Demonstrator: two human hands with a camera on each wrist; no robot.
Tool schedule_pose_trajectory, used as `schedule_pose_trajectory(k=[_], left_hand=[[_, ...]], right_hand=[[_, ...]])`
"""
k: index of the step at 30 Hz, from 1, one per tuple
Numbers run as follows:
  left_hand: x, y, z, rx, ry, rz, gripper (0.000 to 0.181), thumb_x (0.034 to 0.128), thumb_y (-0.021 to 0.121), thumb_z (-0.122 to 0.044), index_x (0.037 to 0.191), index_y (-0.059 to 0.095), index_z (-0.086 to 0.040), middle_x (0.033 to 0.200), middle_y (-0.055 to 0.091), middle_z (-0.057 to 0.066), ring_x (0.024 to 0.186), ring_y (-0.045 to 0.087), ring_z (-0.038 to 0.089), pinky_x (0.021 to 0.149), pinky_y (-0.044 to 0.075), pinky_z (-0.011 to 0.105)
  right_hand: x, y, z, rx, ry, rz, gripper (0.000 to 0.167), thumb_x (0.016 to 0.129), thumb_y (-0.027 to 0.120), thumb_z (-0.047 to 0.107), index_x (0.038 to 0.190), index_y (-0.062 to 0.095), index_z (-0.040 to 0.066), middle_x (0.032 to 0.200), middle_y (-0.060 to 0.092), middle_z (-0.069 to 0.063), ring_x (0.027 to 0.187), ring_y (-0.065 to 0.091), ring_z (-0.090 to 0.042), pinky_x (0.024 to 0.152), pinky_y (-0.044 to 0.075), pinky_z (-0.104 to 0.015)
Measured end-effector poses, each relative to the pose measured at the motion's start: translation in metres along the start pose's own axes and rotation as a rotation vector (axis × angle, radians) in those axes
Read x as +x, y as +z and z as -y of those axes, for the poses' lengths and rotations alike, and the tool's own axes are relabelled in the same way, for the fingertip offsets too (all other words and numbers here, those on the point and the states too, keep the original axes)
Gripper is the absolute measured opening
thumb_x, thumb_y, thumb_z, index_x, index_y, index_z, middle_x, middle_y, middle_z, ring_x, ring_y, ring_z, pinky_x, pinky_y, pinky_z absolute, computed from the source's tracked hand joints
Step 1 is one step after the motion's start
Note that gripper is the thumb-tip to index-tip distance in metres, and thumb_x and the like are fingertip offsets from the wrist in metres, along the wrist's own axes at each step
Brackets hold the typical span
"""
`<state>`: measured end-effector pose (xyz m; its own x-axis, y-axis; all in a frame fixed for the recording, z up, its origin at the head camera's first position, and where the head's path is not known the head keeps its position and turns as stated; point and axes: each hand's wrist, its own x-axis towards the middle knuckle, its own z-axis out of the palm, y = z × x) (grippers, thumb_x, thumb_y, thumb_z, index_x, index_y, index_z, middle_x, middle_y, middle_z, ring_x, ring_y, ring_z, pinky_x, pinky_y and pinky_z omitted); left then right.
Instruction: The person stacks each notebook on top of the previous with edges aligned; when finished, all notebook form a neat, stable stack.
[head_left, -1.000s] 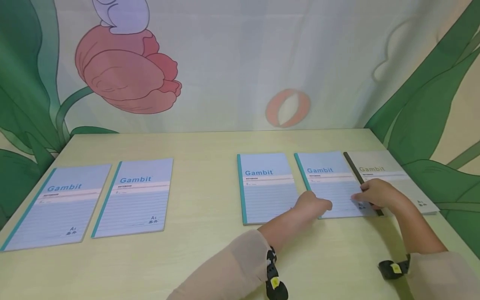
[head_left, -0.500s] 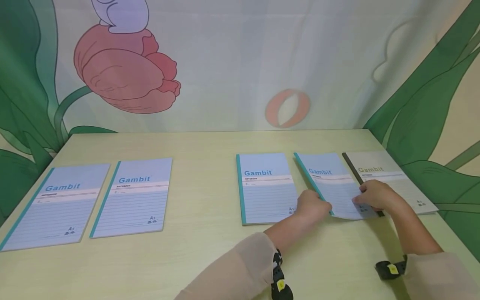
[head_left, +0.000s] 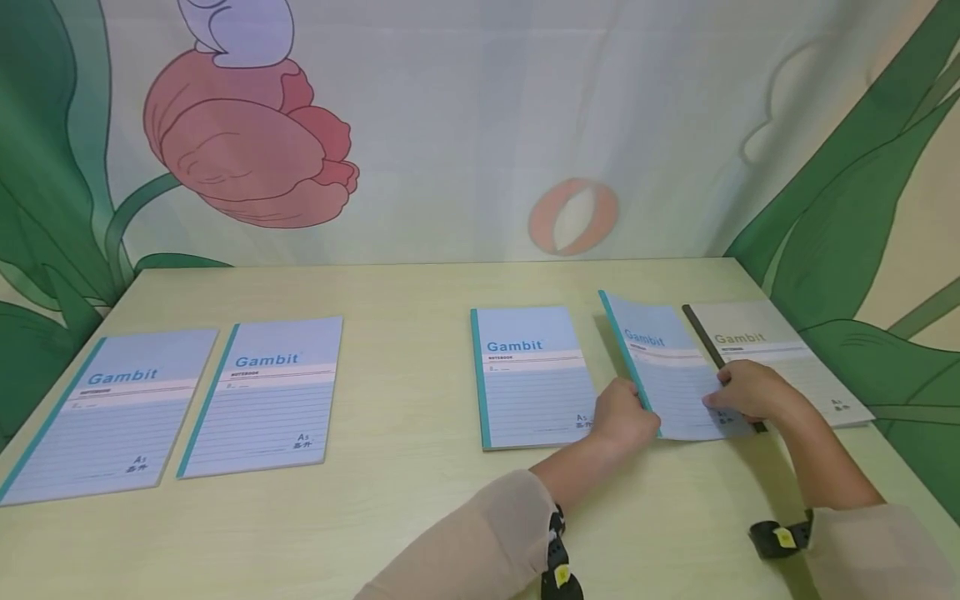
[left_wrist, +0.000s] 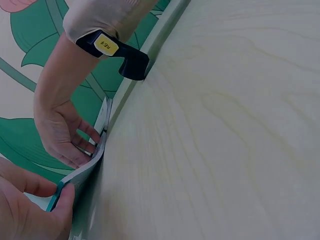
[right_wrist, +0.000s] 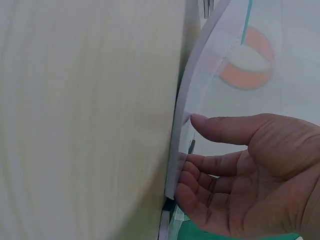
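Observation:
In the head view, a blue Gambit notebook (head_left: 663,379) with a teal spine is raised along its left side, its cover bending. My left hand (head_left: 624,415) pinches that spine near the lower corner; the left wrist view shows the thumb and finger on either side of the teal edge (left_wrist: 58,192). At the notebook's lower right, my right hand (head_left: 759,390) holds the edge. Its thumb presses the cover and its other fingers curl at the side, as the right wrist view shows. Beside it lies a grey notebook (head_left: 780,354) with a black spine, partly hidden by the right hand.
Another blue notebook (head_left: 528,392) lies flat just left of the raised one. Two more blue notebooks, one at the far left (head_left: 112,417) and its neighbour (head_left: 262,400), lie on the pale wooden table (head_left: 405,367). A printed curtain (head_left: 435,150) hangs behind the table.
The blue notebook's spine side has risen off the table and shifted slightly right at its top, gripped by my left hand. My right hand has stayed almost in place at its right edge.

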<state>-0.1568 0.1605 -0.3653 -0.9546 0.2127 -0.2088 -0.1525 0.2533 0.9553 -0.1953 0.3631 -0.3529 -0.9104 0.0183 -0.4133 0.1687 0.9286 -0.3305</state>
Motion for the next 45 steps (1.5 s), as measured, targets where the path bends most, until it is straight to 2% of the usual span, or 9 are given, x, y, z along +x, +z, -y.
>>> schedule_pose_trajectory(k=[2,5,11,18,25,37,45], left_hand=[[-0.001,-0.001,0.001,0.008,0.003,0.008,0.031,0.0707,0.056,0.016,0.099,0.052,0.003,0.078,0.056,0.006,0.055,0.050,0.013,0.043,0.038,0.021],[-0.002,-0.001,0.002,0.020,0.004,0.009,0.032,0.0699,0.056,0.017,0.098,0.050,0.001,0.081,0.056,0.006,0.059,0.050,0.014,0.045,0.040,0.022],[-0.001,0.000,-0.002,0.025,0.017,0.023,0.027,0.0704,0.057,0.017,0.093,0.056,0.001,0.074,0.059,0.004,0.056,0.053,0.012,0.045,0.042,0.021],[-0.004,0.001,-0.008,-0.002,0.039,0.061,0.029,0.0732,0.060,0.014,0.099,0.054,0.000,0.072,0.056,0.001,0.060,0.052,0.010,0.051,0.045,0.020],[-0.011,-0.002,-0.015,-0.055,0.039,0.083,0.029,0.0741,0.059,0.015,0.098,0.055,-0.001,0.072,0.056,0.001,0.062,0.052,0.010,0.052,0.045,0.021],[-0.014,-0.015,-0.010,-0.058,0.076,0.075,0.027,0.0736,0.057,0.015,0.095,0.053,-0.001,0.072,0.054,0.000,0.062,0.050,0.009,0.051,0.043,0.020],[-0.014,-0.023,-0.009,-0.087,0.097,0.094,0.027,0.0741,0.055,0.017,0.096,0.054,0.001,0.073,0.057,0.003,0.063,0.052,0.010,0.051,0.044,0.020]], right_hand=[[0.001,0.000,-0.001,0.016,0.005,0.002,0.055,0.084,0.065,0.016,0.114,0.041,-0.023,0.104,0.049,-0.035,0.077,0.053,-0.031,0.061,0.049,-0.036],[0.001,0.000,-0.002,0.042,0.003,0.002,0.052,0.085,0.064,0.016,0.113,0.042,-0.022,0.105,0.049,-0.034,0.080,0.055,-0.032,0.062,0.050,-0.037],[0.001,-0.003,-0.005,0.087,-0.037,0.002,0.045,0.088,0.058,0.013,0.112,0.044,-0.023,0.103,0.051,-0.032,0.085,0.055,-0.033,0.064,0.051,-0.038],[-0.001,-0.005,-0.015,0.204,-0.034,0.000,0.035,0.094,0.046,0.009,0.110,0.047,-0.023,0.093,0.055,-0.023,0.082,0.054,-0.028,0.069,0.052,-0.037],[-0.002,-0.005,-0.021,0.305,-0.033,-0.012,0.033,0.095,0.041,0.003,0.115,0.042,-0.023,0.101,0.052,-0.026,0.082,0.056,-0.022,0.070,0.052,-0.034],[-0.003,-0.004,-0.020,0.347,-0.043,-0.047,0.033,0.097,0.041,0.005,0.117,0.041,-0.021,0.095,0.051,-0.019,0.081,0.052,-0.023,0.069,0.052,-0.030],[-0.004,-0.004,-0.016,0.367,-0.081,-0.086,0.032,0.097,0.041,0.005,0.116,0.041,-0.021,0.093,0.051,-0.017,0.080,0.051,-0.021,0.068,0.051,-0.028]])
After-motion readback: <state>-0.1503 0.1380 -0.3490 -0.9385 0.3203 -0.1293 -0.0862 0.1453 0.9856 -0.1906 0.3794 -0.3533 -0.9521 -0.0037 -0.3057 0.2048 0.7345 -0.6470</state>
